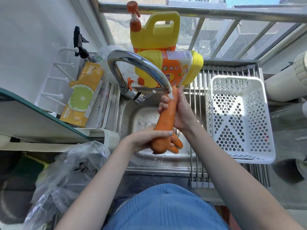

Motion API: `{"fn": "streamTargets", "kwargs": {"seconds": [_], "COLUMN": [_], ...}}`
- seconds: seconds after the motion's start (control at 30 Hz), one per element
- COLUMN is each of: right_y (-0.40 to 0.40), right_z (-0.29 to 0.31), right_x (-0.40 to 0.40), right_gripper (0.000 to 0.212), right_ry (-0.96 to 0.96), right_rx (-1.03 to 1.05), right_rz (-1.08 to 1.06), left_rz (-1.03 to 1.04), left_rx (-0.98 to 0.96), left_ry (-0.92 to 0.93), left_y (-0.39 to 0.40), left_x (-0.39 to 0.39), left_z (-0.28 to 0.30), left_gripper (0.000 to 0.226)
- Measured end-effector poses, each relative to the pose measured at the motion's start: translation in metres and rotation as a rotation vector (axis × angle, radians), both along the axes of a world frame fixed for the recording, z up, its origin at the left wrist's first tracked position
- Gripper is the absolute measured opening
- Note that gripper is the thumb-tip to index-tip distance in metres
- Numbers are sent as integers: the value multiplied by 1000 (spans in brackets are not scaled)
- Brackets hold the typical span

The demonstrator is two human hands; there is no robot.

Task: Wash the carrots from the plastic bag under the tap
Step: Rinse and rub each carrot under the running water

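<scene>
Left hand (146,138) grips the thick end of a large carrot (164,123); right hand (181,112) wraps its tapered upper part, held directly under the tap (137,68) spout (water running). More carrots (177,144) lie in the steel sink (129,117) below the hands; a perforated white basket (239,118) sits right of them, a crumpled plastic bag (66,176) lower left.

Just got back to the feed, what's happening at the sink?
A person is washing a carrot under the tap. The left hand holds its thick end, the right hand wraps its thin end beneath the spout. More carrots lie in the sink. The plastic bag sits left; the white basket right.
</scene>
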State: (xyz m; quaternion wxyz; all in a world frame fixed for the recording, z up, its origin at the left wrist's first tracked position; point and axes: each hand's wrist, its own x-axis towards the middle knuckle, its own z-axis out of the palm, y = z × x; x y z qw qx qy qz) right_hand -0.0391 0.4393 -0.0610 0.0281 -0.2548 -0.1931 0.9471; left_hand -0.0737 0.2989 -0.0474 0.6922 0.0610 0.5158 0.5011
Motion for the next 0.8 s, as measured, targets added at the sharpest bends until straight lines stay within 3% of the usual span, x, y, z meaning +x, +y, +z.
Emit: {"fn": "streamTargets", "kwargs": {"seconds": [0.07,0.2,0.3,0.4,0.5,0.8], "right_y": [-3,-4,-2,1,3,13], "right_z": [4,3,-1,1,4,-2], "right_x": [-4,-2,10,16,12,17], "right_gripper": [55,49,38,38,40,43], "right_ry": [-23,-160,-178,-198,-209,-189], "right_rx": [18,279,558,488,394,458], "right_rz": [-37,-79,93,138,83,15], "left_rz": [163,228,257,239,213,220], "left_rx": [-14,-109,-184,-248,-247,-104], "left_ry": [-78,257,467,610,599,449], "left_y": [0,5,5,3,3,8], "left_x": [9,13,8,6,8,17], "left_z": [-6,-18,-24,-27,-23,-13], "left_gripper": [33,44,54,64,62,32]}}
